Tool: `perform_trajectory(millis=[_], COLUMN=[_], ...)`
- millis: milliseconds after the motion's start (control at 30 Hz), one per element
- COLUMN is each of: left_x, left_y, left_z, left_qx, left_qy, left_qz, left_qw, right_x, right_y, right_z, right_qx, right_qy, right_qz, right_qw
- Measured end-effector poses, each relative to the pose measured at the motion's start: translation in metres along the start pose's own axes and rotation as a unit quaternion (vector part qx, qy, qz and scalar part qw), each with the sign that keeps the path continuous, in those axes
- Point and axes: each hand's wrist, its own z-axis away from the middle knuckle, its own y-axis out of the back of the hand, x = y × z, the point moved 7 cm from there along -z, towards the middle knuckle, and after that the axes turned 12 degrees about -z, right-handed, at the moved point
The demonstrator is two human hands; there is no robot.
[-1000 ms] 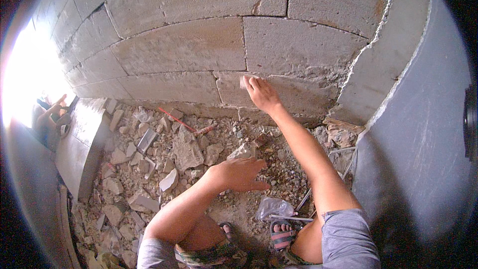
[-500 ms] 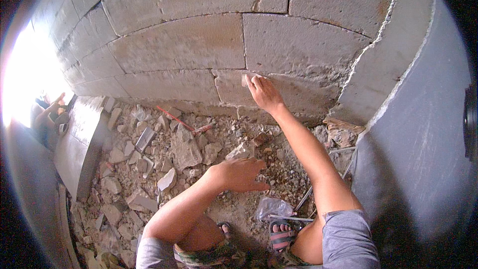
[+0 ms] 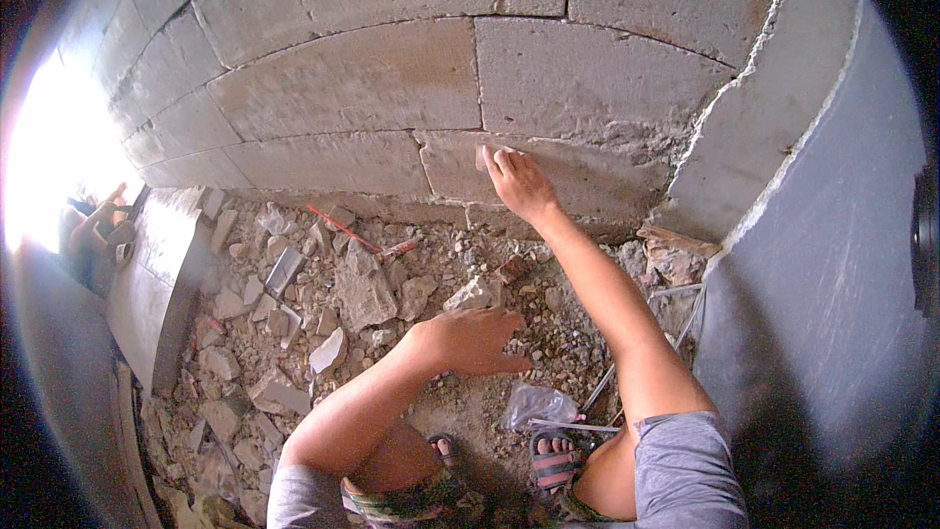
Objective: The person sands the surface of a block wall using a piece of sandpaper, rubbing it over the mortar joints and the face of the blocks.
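Note:
My right hand (image 3: 523, 184) reaches forward to the low course of the grey block wall (image 3: 362, 83). Its fingers are closed on a small, pale flat piece (image 3: 481, 158), which lies against the wall's face just below a joint; the fingers cover most of it, and its kind does not show. Held above the rubble nearer to me, my left hand (image 3: 473, 341) is empty, with thumb and fingers apart and touching nothing.
Broken rubble (image 3: 364, 289) covers the ground below the wall. A clear plastic bag (image 3: 540, 407) and thin pale strips (image 3: 597, 390) lie by my sandalled foot (image 3: 555, 465). A large slab (image 3: 157, 284) leans at left, near another person's arm (image 3: 93, 227). A grey wall (image 3: 813, 264) bounds the right.
The block wall sits very slightly higher in the picture. Both hands keep nearly the same places, the right still holding the pale piece against the wall.

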Motion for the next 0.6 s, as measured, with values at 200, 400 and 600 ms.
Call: perform_trajectory(millis=[200,400,600], left_x=[-0.004,0.001,-0.001], left_y=[-0.008,-0.002,-0.003], left_z=[-0.001,0.002,0.005], left_qx=[0.004,0.009,0.001], left_qy=[0.008,-0.009,0.002], left_qz=[0.002,-0.008,-0.006], left_qw=[1.0,1.0,1.0], right_x=[-0.002,0.0,0.001], right_y=[0.005,-0.003,0.004], right_z=[-0.008,-0.001,-0.012], right_qx=[0.019,-0.025,0.003], right_qy=[-0.011,-0.006,-0.027], right_qz=[-0.037,-0.027,-0.055], right_qw=[0.999,0.999,0.998])
